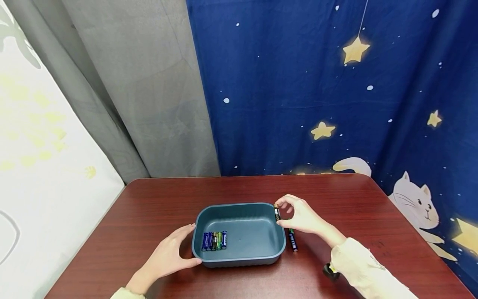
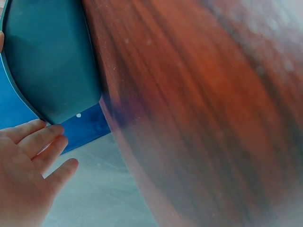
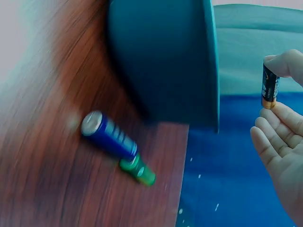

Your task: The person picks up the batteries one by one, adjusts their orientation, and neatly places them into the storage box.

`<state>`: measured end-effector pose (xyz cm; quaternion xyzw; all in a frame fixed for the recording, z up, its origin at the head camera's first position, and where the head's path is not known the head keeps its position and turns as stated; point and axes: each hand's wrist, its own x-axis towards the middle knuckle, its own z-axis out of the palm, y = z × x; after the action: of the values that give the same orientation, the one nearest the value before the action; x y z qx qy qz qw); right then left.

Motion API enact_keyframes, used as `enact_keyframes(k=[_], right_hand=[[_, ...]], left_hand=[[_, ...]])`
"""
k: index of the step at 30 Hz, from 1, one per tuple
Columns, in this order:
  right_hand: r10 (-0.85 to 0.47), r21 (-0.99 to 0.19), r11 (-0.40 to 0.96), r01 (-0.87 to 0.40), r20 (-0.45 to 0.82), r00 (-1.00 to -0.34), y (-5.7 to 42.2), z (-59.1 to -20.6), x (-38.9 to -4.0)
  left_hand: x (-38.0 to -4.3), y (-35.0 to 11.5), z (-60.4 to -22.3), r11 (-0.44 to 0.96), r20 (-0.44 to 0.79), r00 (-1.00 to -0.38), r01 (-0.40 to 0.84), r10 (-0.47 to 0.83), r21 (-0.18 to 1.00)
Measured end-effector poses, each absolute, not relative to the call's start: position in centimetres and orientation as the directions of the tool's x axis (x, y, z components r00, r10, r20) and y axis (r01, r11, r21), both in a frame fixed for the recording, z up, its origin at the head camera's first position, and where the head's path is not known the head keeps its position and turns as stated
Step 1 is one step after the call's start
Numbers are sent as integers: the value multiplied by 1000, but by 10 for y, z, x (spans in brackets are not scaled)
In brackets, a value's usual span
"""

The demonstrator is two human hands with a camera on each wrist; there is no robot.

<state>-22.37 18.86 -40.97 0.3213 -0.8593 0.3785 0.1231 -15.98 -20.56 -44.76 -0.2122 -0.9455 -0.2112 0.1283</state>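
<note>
Right hand [image 1: 302,216] pinches black battery [image 1: 277,213] upright over tray's [image 1: 239,259] right rim; left hand [image 1: 169,253], fingers relaxed, steadies tray on bench [image 1: 157,199]. Best lowered flat beside batteries [image 1: 214,240] inside.

Open tabletop [image 1: 336,195] stretches behind and to the right of the teal tray [image 1: 239,257], with bare wood also along its left flank beyond the left hand [image 1: 168,255]. Inside the tray, five batteries [image 1: 214,240] crowd the front-left floor; the remaining floor lies free. At the tray's right wall, the right hand [image 1: 300,218] with its pinched battery [image 1: 277,213] blocks the rim, and a blue battery [image 1: 293,241] and green battery [image 3: 138,170] lie just beside that wall.
</note>
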Motion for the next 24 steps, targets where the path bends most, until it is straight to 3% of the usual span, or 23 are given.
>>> enact_keyframes(k=[13,24], right_hand=[[-496,-635,414,-652,443,-747,131,-412,-229],[-465,-687,436,-582,382,-799,103,-427,-231]], left_hand=[[-162,-206,-449,828,321,-880,451,349,333],[-161,-206,-448,828,316,-882,448,349,337]])
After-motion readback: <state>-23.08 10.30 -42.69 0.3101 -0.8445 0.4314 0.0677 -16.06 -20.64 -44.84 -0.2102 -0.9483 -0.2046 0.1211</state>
